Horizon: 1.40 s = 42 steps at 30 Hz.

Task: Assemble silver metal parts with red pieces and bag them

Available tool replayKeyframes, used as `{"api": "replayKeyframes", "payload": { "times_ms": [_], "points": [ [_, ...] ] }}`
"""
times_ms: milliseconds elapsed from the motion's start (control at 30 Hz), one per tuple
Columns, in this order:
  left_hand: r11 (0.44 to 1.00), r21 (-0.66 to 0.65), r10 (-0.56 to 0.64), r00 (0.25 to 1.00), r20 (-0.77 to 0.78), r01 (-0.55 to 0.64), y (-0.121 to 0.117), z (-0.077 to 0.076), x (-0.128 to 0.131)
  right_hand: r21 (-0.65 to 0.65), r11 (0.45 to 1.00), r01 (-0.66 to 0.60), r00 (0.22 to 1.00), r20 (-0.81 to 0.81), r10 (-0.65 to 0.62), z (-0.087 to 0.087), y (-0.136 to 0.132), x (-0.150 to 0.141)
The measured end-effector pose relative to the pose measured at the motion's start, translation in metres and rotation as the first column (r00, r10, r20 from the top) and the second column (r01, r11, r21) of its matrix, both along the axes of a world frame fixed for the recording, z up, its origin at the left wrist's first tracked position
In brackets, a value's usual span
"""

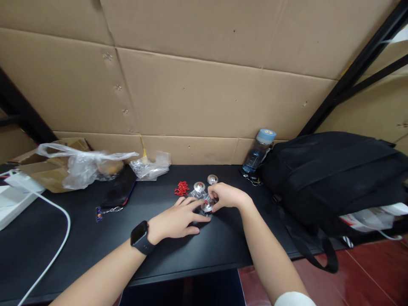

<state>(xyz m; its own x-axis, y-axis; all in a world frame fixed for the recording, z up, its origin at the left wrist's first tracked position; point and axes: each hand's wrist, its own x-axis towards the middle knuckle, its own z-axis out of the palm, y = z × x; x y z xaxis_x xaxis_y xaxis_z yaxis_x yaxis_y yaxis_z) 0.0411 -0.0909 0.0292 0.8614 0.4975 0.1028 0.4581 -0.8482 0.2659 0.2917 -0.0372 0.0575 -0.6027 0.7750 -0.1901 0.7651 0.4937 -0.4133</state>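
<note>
My left hand [178, 219] lies palm down on the black desk, fingers spread. Its fingertips touch a small clear plastic packet and the near side of a round silver disc [208, 206] with a bit of red on top. From the right, my right hand [228, 196] pinches this disc at its edge between bent fingers and thumb; the exact grip is partly hidden. Two more shiny round discs lie just beyond, one silver disc [199, 186] with a red mark and a farther disc [212, 179]. Left of them is a small pile of red clip-like pieces [182, 188].
At the back left are clear plastic bags [151, 167], a black pouch [117, 191] with a keychain, a knotted plastic bag [83, 170] and a white power strip [19, 197] with a cable. To the right stand a water bottle [257, 152] and a black backpack [331, 178].
</note>
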Motion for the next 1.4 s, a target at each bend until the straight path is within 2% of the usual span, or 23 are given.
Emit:
{"api": "replayKeyframes", "payload": {
  "times_ms": [100, 267, 367, 633, 900, 967, 1167, 1400],
  "points": [
    [1.000, 0.018, 0.007, 1.000, -0.004, -0.007, 0.000, 0.002, -0.002, 0.083, 0.997, 0.007, 1.000, 0.006, -0.007, -0.004, -0.001, -0.005],
    [0.999, 0.033, 0.017, 1.000, -0.020, -0.016, 0.000, -0.001, -0.004, 0.109, 0.992, 0.064, 0.998, 0.002, -0.064, -0.003, -0.006, -0.014],
    [0.999, 0.038, 0.016, 1.000, -0.008, -0.016, 0.001, -0.002, -0.006, 0.173, 0.984, 0.050, 0.999, -0.013, -0.049, -0.002, -0.011, -0.021],
    [0.998, 0.051, 0.046, 0.999, -0.007, -0.046, -0.001, 0.004, -0.009, 0.403, 0.914, -0.045, 0.998, -0.014, 0.055, -0.012, -0.016, -0.040],
    [0.998, 0.010, 0.058, 0.998, -0.001, -0.058, 0.006, 0.007, -0.021, 0.563, 0.825, 0.046, 0.994, 0.059, -0.096, -0.030, -0.014, -0.059],
    [0.999, -0.002, 0.052, 0.999, -0.001, -0.052, 0.009, 0.009, -0.023, 0.565, 0.823, 0.053, 0.993, 0.057, -0.102, -0.028, -0.014, -0.059],
    [0.998, -0.054, 0.029, 0.999, -0.033, -0.031, 0.015, 0.012, -0.025, 0.437, 0.899, -0.032, 0.998, -0.031, 0.051, -0.016, -0.013, -0.043],
    [0.996, -0.085, 0.015, 1.000, -0.022, -0.017, 0.018, 0.013, -0.027, 0.457, 0.886, 0.070, 0.997, -0.010, -0.074, -0.025, -0.012, -0.050]
  ]
}}
